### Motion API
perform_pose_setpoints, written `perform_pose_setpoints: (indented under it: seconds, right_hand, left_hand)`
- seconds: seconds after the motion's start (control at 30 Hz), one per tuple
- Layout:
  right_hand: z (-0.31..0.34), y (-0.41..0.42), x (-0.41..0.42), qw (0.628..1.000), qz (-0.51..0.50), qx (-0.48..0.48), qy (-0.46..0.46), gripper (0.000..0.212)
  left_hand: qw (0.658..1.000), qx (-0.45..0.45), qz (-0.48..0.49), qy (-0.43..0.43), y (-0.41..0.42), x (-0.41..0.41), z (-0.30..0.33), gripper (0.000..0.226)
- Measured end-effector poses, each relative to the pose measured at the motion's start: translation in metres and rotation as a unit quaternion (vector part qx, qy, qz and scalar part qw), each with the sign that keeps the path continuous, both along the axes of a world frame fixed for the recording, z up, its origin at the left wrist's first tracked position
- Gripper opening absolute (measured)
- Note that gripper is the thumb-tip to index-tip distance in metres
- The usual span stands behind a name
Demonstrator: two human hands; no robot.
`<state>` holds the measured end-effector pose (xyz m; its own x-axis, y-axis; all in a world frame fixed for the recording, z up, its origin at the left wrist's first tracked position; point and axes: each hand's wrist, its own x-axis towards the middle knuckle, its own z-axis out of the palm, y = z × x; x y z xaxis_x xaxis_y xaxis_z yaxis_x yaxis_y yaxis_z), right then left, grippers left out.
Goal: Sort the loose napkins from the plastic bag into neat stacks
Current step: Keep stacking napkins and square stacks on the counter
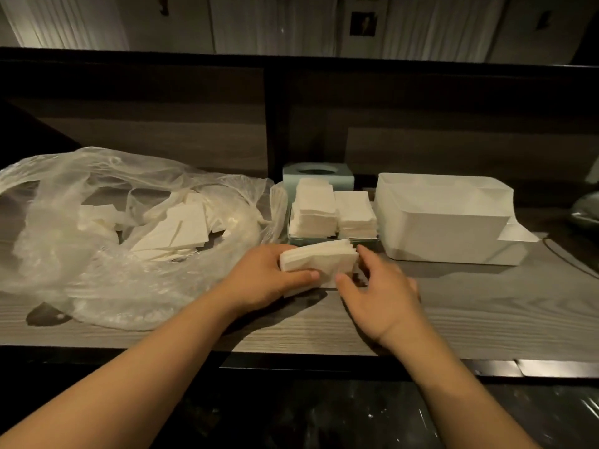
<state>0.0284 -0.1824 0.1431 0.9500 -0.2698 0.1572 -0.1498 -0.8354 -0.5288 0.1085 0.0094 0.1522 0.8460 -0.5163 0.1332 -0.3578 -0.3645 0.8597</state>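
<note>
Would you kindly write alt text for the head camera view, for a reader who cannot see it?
A person's left hand grips a small bundle of white napkins above a grey wooden counter, the right hand touching its edge. Left lies a clear plastic bag of loose napkins; behind stand two neat napkin stacks and a white box.

Single head cam, wide-angle, looking fwd and down, close over counter (486, 303) edge

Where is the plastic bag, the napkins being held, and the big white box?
plastic bag (97, 280): head view, its crinkled near side.
held napkin bundle (319, 259): head view, its top sheet between both hands.
white box (444, 231): head view, its front wall.
</note>
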Motion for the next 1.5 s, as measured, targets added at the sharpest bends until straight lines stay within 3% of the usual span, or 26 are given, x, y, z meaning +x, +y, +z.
perform_pose_setpoints:
  seconds: [0.03,0.13,0.47,0.57,0.7,0.73,0.87,0.93,1.27,1.4,1.5]
  right_hand:
    - [0.0,0.002,-0.003,0.998,-0.009,-0.05,0.024,0.065]
    - [0.0,0.003,-0.006,0.997,0.001,-0.055,0.046,0.076]
    - [-0.004,0.002,0.001,0.996,0.049,-0.05,0.059,0.066]
    - [-0.002,0.0,0.0,0.998,0.058,0.001,0.028,0.076]
    - [-0.006,-0.006,-0.001,0.984,0.065,0.161,-0.033,0.098]
    - [-0.009,-0.008,0.0,0.98,0.066,0.184,-0.044,0.092]
    - [-0.011,-0.009,0.0,0.966,0.075,0.234,-0.08,0.034]
    - [-0.008,-0.008,-0.002,0.964,0.08,0.239,-0.091,0.023]
    - [-0.008,-0.008,-0.001,0.969,0.084,0.221,-0.072,0.029]
    - [0.002,-0.007,-0.005,0.938,0.081,0.324,-0.088,0.024]
    - [0.014,-0.005,-0.006,0.88,0.051,0.457,-0.116,0.023]
  left_hand:
    - [1.0,-0.008,-0.008,0.004,0.0,-0.001,0.0,0.025]
    - [1.0,-0.012,-0.012,-0.005,-0.002,-0.003,0.0,0.033]
    - [0.999,-0.013,-0.007,-0.04,-0.004,0.0,-0.004,0.023]
    - [0.999,-0.018,-0.03,-0.033,-0.002,-0.001,-0.003,0.021]
    - [0.997,-0.014,-0.067,-0.026,0.002,-0.001,-0.002,0.036]
    - [0.997,-0.009,-0.068,-0.024,0.002,-0.001,-0.002,0.04]
    - [0.997,-0.009,-0.074,-0.021,0.001,-0.002,0.001,0.038]
    - [0.997,-0.018,-0.076,-0.016,0.001,-0.003,0.001,0.037]
    - [0.998,-0.019,-0.06,0.002,0.002,-0.004,-0.001,0.027]
    - [0.998,-0.045,-0.037,0.035,0.0,-0.006,0.002,0.03]
    - [0.993,-0.083,-0.04,0.069,-0.005,-0.007,0.01,0.024]
